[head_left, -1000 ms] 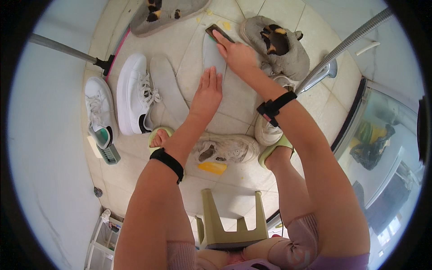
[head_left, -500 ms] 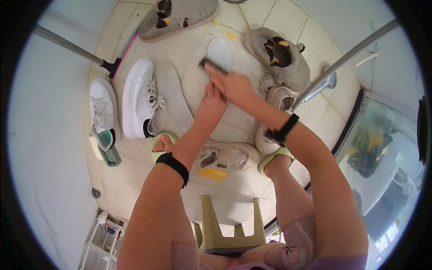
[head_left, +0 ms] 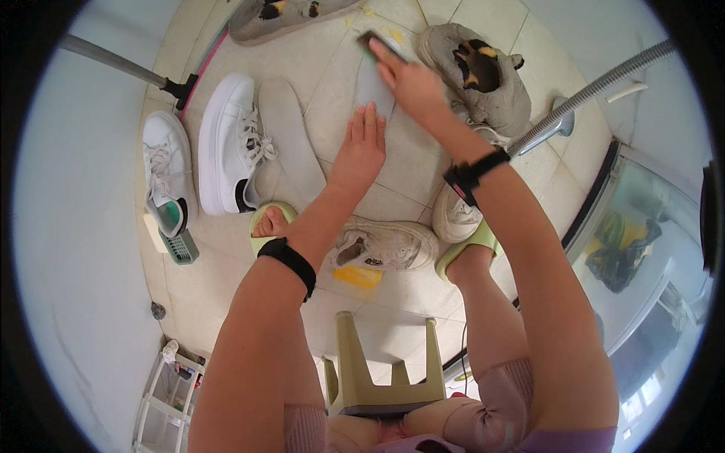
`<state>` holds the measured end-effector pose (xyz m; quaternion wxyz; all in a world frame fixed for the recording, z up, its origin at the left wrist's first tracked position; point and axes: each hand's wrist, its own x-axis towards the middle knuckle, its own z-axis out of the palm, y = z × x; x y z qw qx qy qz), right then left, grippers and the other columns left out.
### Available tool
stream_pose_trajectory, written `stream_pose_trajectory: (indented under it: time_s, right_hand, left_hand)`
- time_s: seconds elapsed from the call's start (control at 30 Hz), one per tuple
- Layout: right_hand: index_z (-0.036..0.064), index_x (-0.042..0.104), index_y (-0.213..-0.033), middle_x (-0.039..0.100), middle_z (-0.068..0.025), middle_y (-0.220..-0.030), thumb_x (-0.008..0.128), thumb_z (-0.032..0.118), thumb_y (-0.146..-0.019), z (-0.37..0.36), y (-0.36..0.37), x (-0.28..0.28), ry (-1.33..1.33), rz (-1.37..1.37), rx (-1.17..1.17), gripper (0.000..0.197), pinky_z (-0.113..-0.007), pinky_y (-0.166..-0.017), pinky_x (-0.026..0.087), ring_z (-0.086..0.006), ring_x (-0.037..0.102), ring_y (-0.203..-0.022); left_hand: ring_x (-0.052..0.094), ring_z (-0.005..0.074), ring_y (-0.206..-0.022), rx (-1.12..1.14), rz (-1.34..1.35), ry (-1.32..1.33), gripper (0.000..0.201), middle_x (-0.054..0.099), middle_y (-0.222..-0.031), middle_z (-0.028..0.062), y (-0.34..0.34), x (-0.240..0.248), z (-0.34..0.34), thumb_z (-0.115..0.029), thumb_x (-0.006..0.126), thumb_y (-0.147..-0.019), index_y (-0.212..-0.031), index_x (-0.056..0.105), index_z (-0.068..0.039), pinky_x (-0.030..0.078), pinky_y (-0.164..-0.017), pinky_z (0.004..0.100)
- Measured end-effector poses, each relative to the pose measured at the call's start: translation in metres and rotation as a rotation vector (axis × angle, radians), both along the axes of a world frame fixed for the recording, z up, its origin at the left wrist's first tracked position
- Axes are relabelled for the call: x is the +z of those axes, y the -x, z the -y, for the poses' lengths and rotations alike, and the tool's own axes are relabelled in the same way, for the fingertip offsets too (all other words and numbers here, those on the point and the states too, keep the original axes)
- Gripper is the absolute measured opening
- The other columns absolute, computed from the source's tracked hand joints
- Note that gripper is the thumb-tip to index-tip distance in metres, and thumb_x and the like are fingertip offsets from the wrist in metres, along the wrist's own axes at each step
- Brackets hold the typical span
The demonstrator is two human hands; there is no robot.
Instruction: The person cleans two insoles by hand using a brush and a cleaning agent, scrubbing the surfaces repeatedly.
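Observation:
A pale grey shoe insole (head_left: 369,84) lies flat on the tiles ahead of me. My left hand (head_left: 362,147) presses its near end with fingers stretched out flat, gripping nothing. My right hand (head_left: 417,89) is closed around a dark-backed scrubbing brush (head_left: 370,41) at the insole's far end. Motion blurs the brush, and its bristles are mostly hidden. A second, longer insole (head_left: 289,136) rests left of my hands, beside a white sneaker (head_left: 227,143). Right of my right hand sits a grey, muddy-looking shoe (head_left: 487,83).
Another white sneaker (head_left: 168,170) leans on a green basket-like holder (head_left: 180,248). A dirty sneaker (head_left: 389,245) lies near my feet, by a yellow piece (head_left: 358,278). A green stool (head_left: 385,392) stands below me. A squeegee (head_left: 180,90) and metal hose (head_left: 596,94) flank the space.
My right hand and the brush have moved away from me toward the insole's far end. My left hand's fingers have straightened and now lie flat. The whole view has shifted slightly.

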<state>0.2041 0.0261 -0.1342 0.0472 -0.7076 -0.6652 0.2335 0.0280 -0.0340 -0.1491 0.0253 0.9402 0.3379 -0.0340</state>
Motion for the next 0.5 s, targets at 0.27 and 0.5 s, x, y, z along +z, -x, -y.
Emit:
stream_pose_trajectory:
  time_s: [0.27, 0.5]
  right_hand:
    - [0.0430, 0.035, -0.152, 0.069, -0.0170, -0.080, 0.043, 0.044, -0.103, 0.025, 0.012, -0.019, -0.027, -0.099, 0.026, 0.050, -0.051, -0.064, 0.053, -0.0389, 0.068, -0.071]
    - [0.0408, 0.044, -0.148, 0.068, -0.0167, -0.074, 0.051, 0.041, -0.101, -0.003, 0.010, -0.025, -0.185, 0.010, -0.127, 0.047, -0.049, -0.055, 0.052, -0.0383, 0.065, -0.060]
  left_hand:
    - [0.046, 0.0417, -0.135, 0.011, -0.061, 0.075, 0.049, 0.043, -0.148, 0.0298, 0.000, -0.001, 0.005, -0.008, 0.056, -0.091, -0.137, 0.053, 0.007, 0.043, -0.111, 0.0443]
    - [0.042, 0.0421, -0.137, 0.011, -0.067, 0.014, 0.054, 0.038, -0.150, 0.0298, -0.005, -0.003, -0.001, -0.005, 0.056, -0.090, -0.141, 0.047, 0.008, 0.043, -0.112, 0.0415]
